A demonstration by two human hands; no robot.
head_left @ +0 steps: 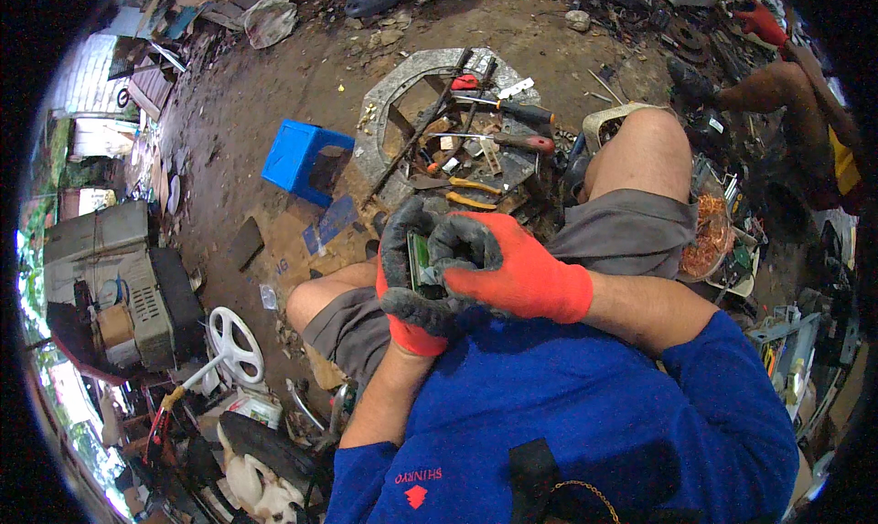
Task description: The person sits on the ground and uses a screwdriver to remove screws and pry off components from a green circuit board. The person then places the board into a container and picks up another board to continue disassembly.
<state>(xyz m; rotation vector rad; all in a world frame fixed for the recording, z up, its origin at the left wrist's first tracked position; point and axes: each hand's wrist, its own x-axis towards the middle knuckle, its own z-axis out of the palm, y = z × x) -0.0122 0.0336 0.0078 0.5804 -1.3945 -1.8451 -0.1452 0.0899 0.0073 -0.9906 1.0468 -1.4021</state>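
Observation:
Close to my chest, my left hand (402, 272), in a red and black work glove, is closed round a small flat piece with a green face and a pale metal edge (421, 261). It looks like a circuit board or part of a small device. My right hand (517, 266), gloved alike, curls its fingers against the same piece from the other side; its fingertips partly hide it. Just beyond stands a low octagonal table (375, 112). On it lie a red-handled screwdriver (526, 143), a black-and-orange-handled screwdriver (526, 112) and yellow-handled pliers (473, 195), among dark rods and scraps.
A blue stool (297, 158) stands left of the table. At the right lies a basin of copper-coloured scraps (709, 236), and another person's red-gloved hand (761, 23) shows beyond. A white steering wheel (236, 346) and a light-coloured dog (261, 487) are at lower left.

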